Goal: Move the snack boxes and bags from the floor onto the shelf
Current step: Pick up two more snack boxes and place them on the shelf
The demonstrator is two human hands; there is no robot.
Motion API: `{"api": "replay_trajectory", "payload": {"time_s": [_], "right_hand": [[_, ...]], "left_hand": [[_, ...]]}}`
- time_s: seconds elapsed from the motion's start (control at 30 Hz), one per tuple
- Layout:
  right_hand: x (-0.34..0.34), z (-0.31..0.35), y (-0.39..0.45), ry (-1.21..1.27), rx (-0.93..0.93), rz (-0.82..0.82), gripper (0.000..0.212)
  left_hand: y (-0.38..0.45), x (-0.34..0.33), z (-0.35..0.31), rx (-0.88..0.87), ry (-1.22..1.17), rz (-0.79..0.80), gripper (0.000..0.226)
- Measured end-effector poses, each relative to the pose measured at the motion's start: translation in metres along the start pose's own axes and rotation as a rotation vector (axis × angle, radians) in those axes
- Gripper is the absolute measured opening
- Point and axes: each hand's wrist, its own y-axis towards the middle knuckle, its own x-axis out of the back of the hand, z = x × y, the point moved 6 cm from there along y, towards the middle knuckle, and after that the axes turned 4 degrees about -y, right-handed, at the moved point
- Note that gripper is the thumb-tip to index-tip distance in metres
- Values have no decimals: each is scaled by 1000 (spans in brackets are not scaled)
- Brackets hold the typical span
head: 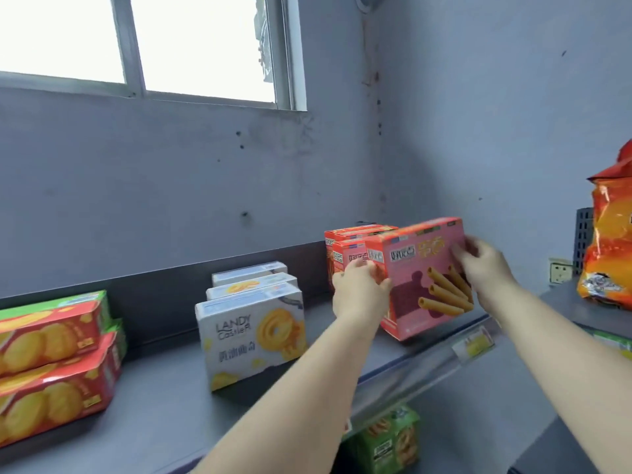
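A: Which words can you read here?

B: Only "LANDY CastleR", in grey letters on the front white cookie box [251, 336]. Under it stand Chinese characters, too blurred for me.

A: And the pink wafer-roll box [424, 278]?

B: It has Chinese characters at the top, but I cannot read them.
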Motion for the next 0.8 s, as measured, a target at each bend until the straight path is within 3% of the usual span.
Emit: {"api": "replay_trajectory", "payload": {"time_s": [0.13,0.23,0.33,0.47,0.57,0.63,0.8], "right_hand": [[-6,-38,20,-103,-80,57,44],[-22,-27,18,-62,-69,82,57],[-28,4,15,-297,145,-72,64],[-65,57,-14,-535,590,-152,46],[-120,98,-57,-546,819,-1,34],[-162,121,-89,-494,875,155,28],[-260,182,-194,-297,950,447,23]], "left_hand": [[17,-37,6,66,-21,47,58],[24,-36,3,90,-122,16,57],[26,-11,-8,38,-121,-47,53],[15,60,-18,-92,87,-191,41],[-12,131,-14,-157,379,-286,38],[-39,179,-3,-176,607,-337,38],[-131,301,46,-7,901,-430,36]]}}
